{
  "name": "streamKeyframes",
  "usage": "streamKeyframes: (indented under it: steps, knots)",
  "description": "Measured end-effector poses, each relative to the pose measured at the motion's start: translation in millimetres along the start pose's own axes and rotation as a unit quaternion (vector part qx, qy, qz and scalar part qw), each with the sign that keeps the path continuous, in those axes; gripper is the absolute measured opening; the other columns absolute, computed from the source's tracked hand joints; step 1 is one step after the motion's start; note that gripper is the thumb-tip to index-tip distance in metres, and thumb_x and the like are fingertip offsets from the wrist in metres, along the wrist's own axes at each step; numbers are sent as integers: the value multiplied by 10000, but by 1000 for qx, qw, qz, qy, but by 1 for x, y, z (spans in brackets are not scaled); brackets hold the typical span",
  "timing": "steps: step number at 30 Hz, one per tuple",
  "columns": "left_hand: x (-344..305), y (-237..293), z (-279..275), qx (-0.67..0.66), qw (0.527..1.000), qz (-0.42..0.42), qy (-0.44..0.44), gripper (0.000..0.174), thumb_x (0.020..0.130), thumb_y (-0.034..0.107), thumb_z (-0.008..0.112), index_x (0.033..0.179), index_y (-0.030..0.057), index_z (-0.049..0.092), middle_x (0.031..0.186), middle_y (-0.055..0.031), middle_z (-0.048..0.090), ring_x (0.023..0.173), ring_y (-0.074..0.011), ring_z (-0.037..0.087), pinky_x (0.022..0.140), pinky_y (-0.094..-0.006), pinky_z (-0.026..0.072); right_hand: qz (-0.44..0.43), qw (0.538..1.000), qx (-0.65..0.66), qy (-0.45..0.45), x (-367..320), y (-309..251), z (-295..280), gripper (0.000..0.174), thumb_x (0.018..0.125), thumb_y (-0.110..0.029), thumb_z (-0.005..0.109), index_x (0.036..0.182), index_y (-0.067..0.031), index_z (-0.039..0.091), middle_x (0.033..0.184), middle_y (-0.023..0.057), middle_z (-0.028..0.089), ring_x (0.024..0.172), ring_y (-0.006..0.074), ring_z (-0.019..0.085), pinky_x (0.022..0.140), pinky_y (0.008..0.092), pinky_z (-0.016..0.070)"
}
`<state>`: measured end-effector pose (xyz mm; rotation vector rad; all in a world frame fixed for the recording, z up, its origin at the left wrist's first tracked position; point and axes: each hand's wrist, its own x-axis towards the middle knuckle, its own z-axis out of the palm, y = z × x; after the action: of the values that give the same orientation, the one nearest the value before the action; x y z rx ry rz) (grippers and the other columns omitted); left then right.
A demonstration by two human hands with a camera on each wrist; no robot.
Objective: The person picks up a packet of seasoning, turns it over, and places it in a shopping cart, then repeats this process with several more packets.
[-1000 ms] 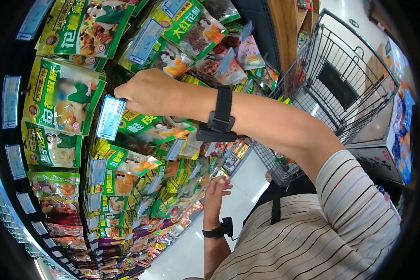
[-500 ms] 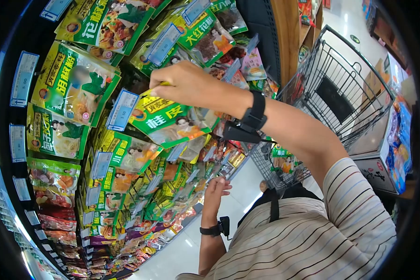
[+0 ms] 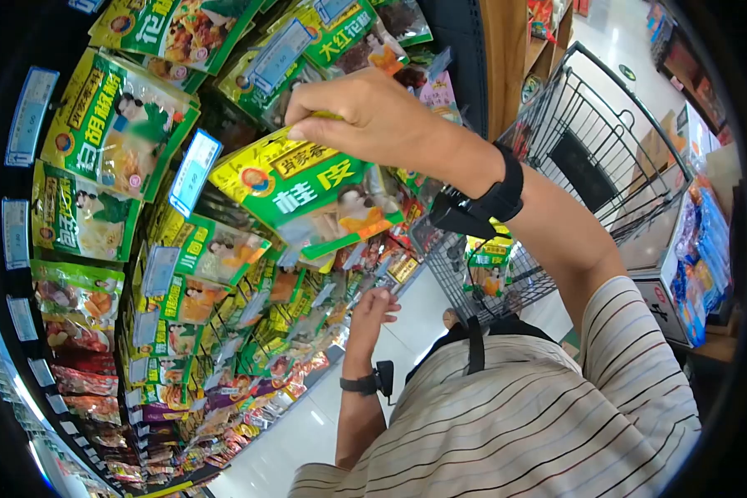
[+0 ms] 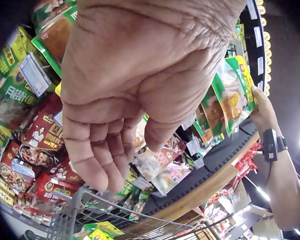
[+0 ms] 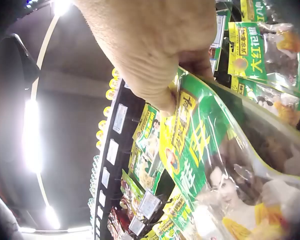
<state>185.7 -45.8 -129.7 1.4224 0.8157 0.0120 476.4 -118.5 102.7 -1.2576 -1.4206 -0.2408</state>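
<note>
In the head view my right hand (image 3: 353, 112) pinches the top edge of a green and yellow spice packet (image 3: 311, 203) with a clear window. It hangs tilted in front of the rack, just right of a price tag (image 3: 195, 173). The right wrist view has the same packet (image 5: 205, 150) up close, with the thumb pressed on its header. Low beside the rack, my left hand (image 3: 372, 319) holds nothing. Its fingers (image 4: 97, 162) are loosely bent in the left wrist view.
Packets like this white pepper packet (image 3: 112, 124) hang in rows on the rack at left. A wire shopping cart (image 3: 548, 104) stands at right, with a green packet (image 3: 487, 270) inside. Behind the cart is a carton (image 3: 651, 303) beside blue bags (image 3: 701, 249).
My right hand has drawn the packet out from beside the price tag, rightward and toward me. My left hand stays low and relaxed, while the head view has shifted slightly.
</note>
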Motion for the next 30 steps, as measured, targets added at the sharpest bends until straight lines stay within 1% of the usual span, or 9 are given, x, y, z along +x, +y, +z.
streamKeyframes:
  steps: [2, 9, 14, 17, 18, 21, 25, 28, 30]
  knots:
    - [6, -3, -6, -20, 1000, 12, 4, 378, 1013, 307, 548, 1235, 2, 579, 1057, -99, 665, 887, -165, 663, 735, -285, 549, -19, 1000, -16, -3, -8, -3, -5, 163, 878, -198, 625, 910, -41, 656, 718, 143, 644, 659, 335, 635, 600, 414, 478]
    - [11, 9, -16, -32, 998, 28, 36, 355, 1002, 337, 561, 1165, 23, 589, 1040, -107, 677, 891, -185, 675, 729, -300, 545, 99, 990, -14, -95, -45, -26, -47, 145, 900, -142, 658, 931, -1, 640, 785, 112, 657, 679, 230, 632, 637, 317, 479]
    - [11, -8, -5, -26, 1000, -5, 13, 400, 984, 386, 590, 1169, 31, 588, 1037, -110, 681, 895, -191, 680, 727, -306, 549, 171, 978, -2, -123, -91, -11, -71, 176, 896, -190, 644, 942, -20, 642, 793, 143, 656, 716, 293, 658, 651, 356, 482]
    - [12, -27, 4, -7, 1000, -21, -10, 431, 975, 417, 594, 1176, 36, 587, 1031, -114, 677, 893, -194, 678, 735, -312, 550, 251, 953, -37, -164, -137, 12, -82, 168, 910, -154, 644, 958, 7, 638, 804, 123, 660, 724, 199, 642, 683, 325, 490]
    - [9, -28, 9, -9, 1000, -23, -10, 427, 975, 414, 592, 1173, 36, 589, 1033, -112, 674, 891, -191, 678, 735, -309, 548, 258, 950, -42, -168, -155, 22, -82, 163, 920, -159, 634, 963, -2, 635, 801, 121, 654, 723, 210, 636, 684, 328, 490]
    - [8, -25, 21, 4, 999, -29, -18, 422, 978, 406, 585, 1173, 32, 593, 1041, -107, 666, 887, -183, 676, 736, -302, 540, 336, 926, -31, -167, -223, 64, -78, 162, 876, -203, 650, 891, -43, 642, 754, 163, 631, 697, 351, 625, 641, 407, 477]
    - [5, -22, 30, 16, 999, -46, -3, 401, 988, 381, 586, 1181, 30, 610, 1006, -70, 671, 870, -150, 662, 718, -275, 532, 358, 900, -114, -221, -319, 120, -67, 170, 860, -230, 617, 871, -63, 648, 785, 168, 650, 731, 369, 637, 660, 462, 485]
    - [0, -27, 32, 23, 998, -55, 8, 420, 985, 397, 584, 1187, 29, 603, 1014, -75, 668, 880, -157, 662, 721, -287, 536, 393, 869, -151, -261, -377, 141, -50, 185, 864, -235, 567, 846, -70, 650, 818, 175, 670, 766, 390, 640, 679, 503, 483]
    - [-4, -36, 32, 25, 998, -62, 5, 436, 982, 415, 582, 1188, 31, 601, 1020, -76, 667, 892, -161, 661, 727, -294, 539, 367, 874, -152, -281, -403, 143, -36, 189, 860, -235, 567, 822, -68, 648, 818, 176, 674, 770, 385, 646, 687, 497, 489]
